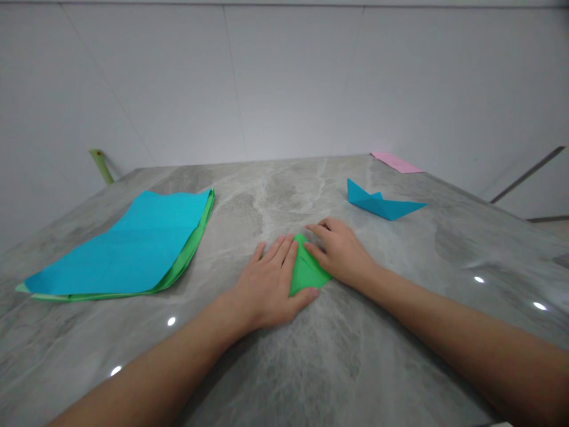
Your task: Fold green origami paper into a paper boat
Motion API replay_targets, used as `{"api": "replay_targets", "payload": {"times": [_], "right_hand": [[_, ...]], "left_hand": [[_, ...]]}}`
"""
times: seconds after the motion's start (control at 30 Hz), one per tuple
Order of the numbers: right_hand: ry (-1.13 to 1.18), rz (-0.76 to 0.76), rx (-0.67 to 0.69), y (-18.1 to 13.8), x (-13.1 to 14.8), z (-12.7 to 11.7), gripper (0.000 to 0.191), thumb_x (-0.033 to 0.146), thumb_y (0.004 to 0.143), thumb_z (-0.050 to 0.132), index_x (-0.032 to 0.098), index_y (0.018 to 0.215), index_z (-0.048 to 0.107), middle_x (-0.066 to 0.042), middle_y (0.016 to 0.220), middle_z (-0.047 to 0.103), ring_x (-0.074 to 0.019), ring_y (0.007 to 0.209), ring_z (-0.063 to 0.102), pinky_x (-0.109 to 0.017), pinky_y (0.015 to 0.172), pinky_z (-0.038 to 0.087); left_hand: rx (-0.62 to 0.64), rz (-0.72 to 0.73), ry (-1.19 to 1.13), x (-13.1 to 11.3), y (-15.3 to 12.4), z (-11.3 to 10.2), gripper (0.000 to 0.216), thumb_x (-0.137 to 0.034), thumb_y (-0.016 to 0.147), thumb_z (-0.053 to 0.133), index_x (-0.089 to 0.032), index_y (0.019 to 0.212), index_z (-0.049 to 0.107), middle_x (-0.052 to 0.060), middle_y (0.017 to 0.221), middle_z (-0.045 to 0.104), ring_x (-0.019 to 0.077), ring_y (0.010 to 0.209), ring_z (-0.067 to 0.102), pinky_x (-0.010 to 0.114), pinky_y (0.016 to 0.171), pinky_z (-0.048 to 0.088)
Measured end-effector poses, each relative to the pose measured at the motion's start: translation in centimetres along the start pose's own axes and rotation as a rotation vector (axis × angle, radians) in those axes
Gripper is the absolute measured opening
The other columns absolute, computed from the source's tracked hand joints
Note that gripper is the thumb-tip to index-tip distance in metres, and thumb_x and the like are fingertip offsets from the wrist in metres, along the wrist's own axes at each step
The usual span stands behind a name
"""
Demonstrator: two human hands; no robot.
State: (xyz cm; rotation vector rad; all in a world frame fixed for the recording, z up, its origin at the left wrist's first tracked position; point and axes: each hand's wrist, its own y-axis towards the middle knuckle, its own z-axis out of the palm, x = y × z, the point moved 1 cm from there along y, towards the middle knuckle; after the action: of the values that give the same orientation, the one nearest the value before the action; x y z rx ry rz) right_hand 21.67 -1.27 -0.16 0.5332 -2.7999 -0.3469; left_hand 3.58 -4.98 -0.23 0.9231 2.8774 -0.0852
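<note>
A folded piece of green paper lies on the grey marbled table between my hands. My left hand rests flat over its left part, fingers stretched out and thumb along the near edge. On the paper's right side is my right hand, its fingers bent and its thumb touching the paper's upper right edge. Whether the right fingers pinch the paper is hard to see. Parts of the green paper's left and right sides are hidden under the hands.
A blue folded paper boat stands beyond my right hand. At the left lies a stack of large blue and green paper sheets. A pink sheet is at the far right edge of the table, near the white wall.
</note>
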Motion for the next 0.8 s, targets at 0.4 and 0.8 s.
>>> {"api": "replay_targets", "payload": {"times": [0.4, 0.8], "right_hand": [[0.276, -0.253, 0.111, -0.8, 0.3, -0.7, 0.045, 0.024, 0.097, 0.037, 0.016, 0.138, 0.056, -0.013, 0.142, 0.057, -0.0296, 0.132, 0.053, -0.056, 0.111, 0.039], [1.23, 0.295, 0.018, 0.0, 0.3, -0.2, 0.042, 0.017, 0.071, 0.066, 0.021, 0.112, 0.068, -0.009, 0.118, 0.071, -0.0253, 0.113, 0.065, -0.046, 0.104, 0.047]], "left_hand": [[-0.067, -0.024, 0.014, 2.7, 0.5, -1.8, 0.074, -0.062, 0.092, 0.044, -0.012, 0.148, 0.043, 0.02, 0.157, 0.035, 0.043, 0.147, 0.022, 0.078, 0.107, -0.008], [-0.185, -0.076, -0.069, 0.7, 0.7, -1.2, 0.07, -0.057, 0.087, 0.057, -0.011, 0.14, 0.05, 0.021, 0.146, 0.05, 0.0477, 0.135, 0.042, 0.081, 0.103, 0.023]]}}
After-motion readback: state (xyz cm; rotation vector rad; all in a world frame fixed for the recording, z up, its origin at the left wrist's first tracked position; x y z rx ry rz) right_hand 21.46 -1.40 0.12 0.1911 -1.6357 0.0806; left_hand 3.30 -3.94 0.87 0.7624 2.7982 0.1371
